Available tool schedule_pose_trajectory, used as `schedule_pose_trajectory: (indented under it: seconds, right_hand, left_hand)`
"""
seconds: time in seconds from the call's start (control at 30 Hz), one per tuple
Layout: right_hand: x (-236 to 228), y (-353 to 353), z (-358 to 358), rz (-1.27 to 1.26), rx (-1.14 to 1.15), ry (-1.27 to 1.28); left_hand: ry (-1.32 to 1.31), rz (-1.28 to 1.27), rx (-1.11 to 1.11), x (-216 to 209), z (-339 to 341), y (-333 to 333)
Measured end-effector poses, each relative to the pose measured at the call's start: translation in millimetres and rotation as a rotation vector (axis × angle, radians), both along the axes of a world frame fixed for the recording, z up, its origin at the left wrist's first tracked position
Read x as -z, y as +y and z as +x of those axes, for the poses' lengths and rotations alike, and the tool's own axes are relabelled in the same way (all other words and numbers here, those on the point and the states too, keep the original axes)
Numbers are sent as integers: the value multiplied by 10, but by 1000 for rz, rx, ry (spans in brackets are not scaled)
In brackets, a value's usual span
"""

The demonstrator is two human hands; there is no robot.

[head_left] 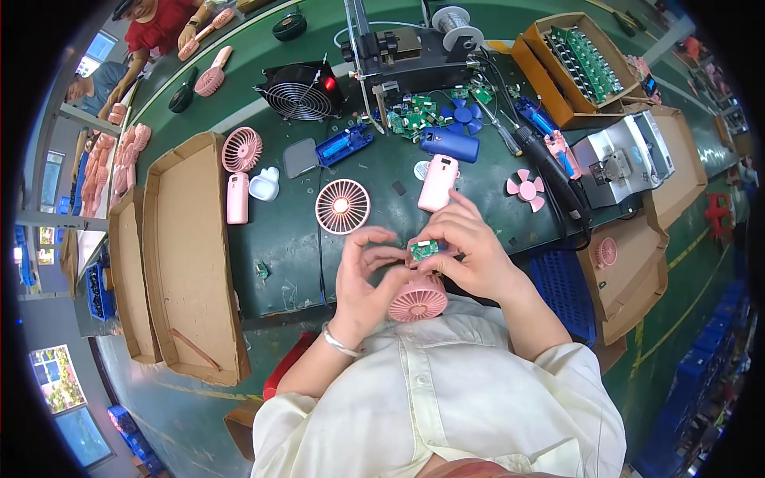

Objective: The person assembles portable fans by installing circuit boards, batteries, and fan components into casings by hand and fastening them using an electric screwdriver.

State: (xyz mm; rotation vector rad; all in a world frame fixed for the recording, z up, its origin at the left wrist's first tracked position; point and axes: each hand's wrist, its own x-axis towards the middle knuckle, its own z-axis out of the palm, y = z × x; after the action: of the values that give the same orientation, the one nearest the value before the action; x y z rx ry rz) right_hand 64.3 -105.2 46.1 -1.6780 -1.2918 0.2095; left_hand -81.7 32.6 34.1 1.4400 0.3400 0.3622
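A pink handheld fan point(418, 299) is held close to my body at the table's near edge, its round grille facing me. A small green circuit board point(425, 250) shows at the fan's handle end. My right hand point(476, 248) grips that end, with thumb and fingers around the board. My left hand point(365, 275) is curled against the fan's left side, its thumb along the fan head; where its fingertips meet the fan is partly hidden. Just beyond lie a pink fan grille point(343, 206) and a pink handle casing point(439, 182).
A black cooling fan point(300, 92) and a machine with a solder wire spool point(457, 29) stand at the back. Cardboard trays point(182, 263) line the left. A cable-fed tool point(550, 171), pink fan blades point(526, 187) and a blue basket point(563, 291) are to the right.
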Motion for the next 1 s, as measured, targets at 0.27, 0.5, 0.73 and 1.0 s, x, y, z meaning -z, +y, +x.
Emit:
schedule_pose_trajectory:
  seconds: [0.27,0.5,0.73,1.0]
  right_hand:
    - [-122,-81,-136,26,53,-199]
    - [-164,-99,-193,159,82,-131]
    - [-182,-95,-270,236,160,-205]
    - [-188,-70,-231,-11,79,93]
  left_hand:
    - [208,825,238,-79,-300,32]
    - [191,127,152,-118,-583,195]
    - [-137,-374,-320,-170,-533,180]
    - [-121,152,-391,-381,-244,179]
